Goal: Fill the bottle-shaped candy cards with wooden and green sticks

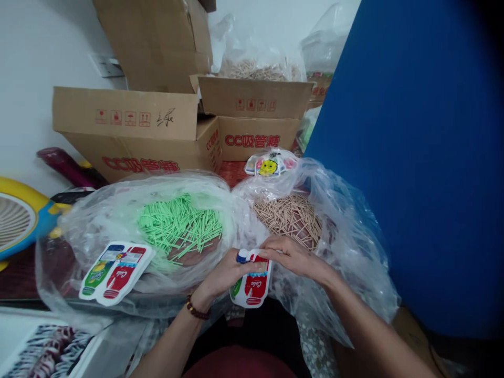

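Observation:
My left hand (228,272) is closed on a small candy packet (255,286) shaped like two bottles, one red with "Cola" print and one green. At the packet's top edge, the fingers of my right hand (289,254) are pinched together; whether anything else is between them is hidden. Beyond my right hand lies a heap of thin light-brown sticks (289,215) in an open clear plastic bag. Left of it, another clear bag holds a heap of thin green sticks (179,220). A stack of similar bottle-shaped packets (117,273) rests on the left bag.
Cardboard boxes (134,142) with red print stand behind the bags. White packets with a yellow smiling face (270,165) lie in front of them. At the left is a yellow and blue fan (37,223). A large blue panel (413,173) fills the right side.

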The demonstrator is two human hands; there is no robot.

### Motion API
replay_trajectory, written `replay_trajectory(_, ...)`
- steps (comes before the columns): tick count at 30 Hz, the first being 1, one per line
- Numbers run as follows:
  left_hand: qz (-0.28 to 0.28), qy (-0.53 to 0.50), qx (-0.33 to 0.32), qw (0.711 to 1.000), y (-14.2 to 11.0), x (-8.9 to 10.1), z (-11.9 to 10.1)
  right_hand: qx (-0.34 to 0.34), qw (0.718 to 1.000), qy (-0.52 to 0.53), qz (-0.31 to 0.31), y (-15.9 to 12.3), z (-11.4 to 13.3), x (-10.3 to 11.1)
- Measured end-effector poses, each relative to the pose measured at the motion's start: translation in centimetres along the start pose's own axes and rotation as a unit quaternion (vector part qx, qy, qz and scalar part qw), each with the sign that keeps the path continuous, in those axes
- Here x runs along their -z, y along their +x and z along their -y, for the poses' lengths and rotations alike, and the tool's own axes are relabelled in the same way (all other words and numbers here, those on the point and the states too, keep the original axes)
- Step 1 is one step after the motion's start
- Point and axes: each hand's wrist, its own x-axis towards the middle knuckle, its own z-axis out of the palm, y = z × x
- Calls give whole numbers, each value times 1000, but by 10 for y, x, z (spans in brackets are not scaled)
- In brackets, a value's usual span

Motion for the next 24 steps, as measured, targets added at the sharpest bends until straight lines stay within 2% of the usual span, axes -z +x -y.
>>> replay_trajectory(4, -10, -9, -2, 1000, -7, -2, 10, -28, 998, -14, 48, -7, -11, -10)
replay_trajectory(7, -65, -32, -21, 997, -7, 2, 16, -69, 996, 1, 64, -8, -25, -20)
replay_trajectory(12, -175, 8, -99, 980, 1, 28, 13, -91, 993, 61, -49, 23, -50, -19)
replay_trajectory(16, -283, 168, -134, 935, 18, 50, 26, -110, 982, -119, -92, 51, -69, -16)
replay_trajectory(19, -304, 237, -142, 912, 26, 55, 41, -125, 972, -183, -82, 54, -75, -17)
replay_trajectory(21, -317, 250, -159, 901, 22, 54, 47, -123, 966, -206, -92, 49, -70, -17)
replay_trajectory(24, -338, 275, -179, 882, -1, 62, 50, -97, 935, -307, -147, 42, -48, -20)
